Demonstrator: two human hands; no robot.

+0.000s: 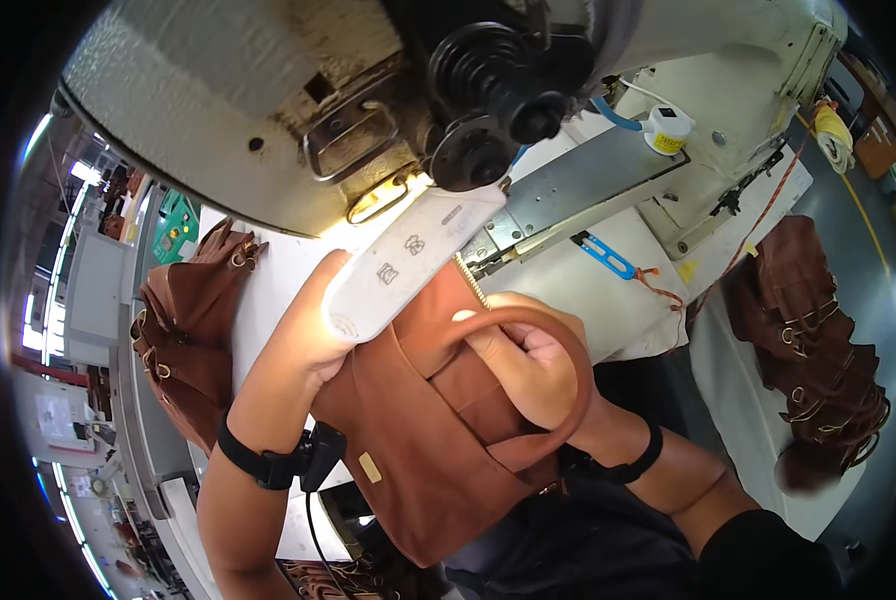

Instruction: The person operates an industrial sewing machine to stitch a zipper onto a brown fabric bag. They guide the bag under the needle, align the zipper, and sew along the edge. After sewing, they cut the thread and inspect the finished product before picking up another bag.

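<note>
Head view: both hands grip the brown leather bag (423,430), left hand (313,335) beside it, right hand (523,365) closed on it.

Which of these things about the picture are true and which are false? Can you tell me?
1. Both hands are on a brown bag. True: the left hand and the right hand both grip it.
2. The bag is blue. False: it is brown leather.
3. A big sewing machine sits above the hands. True.
4. The wrists are bare. False: each wrist wears a black band.
5. More brown bags are piled on the right. True; another pile lies on the left.
6. The right hand holds scissors. False: its fingers hold the bag's strap.
</note>
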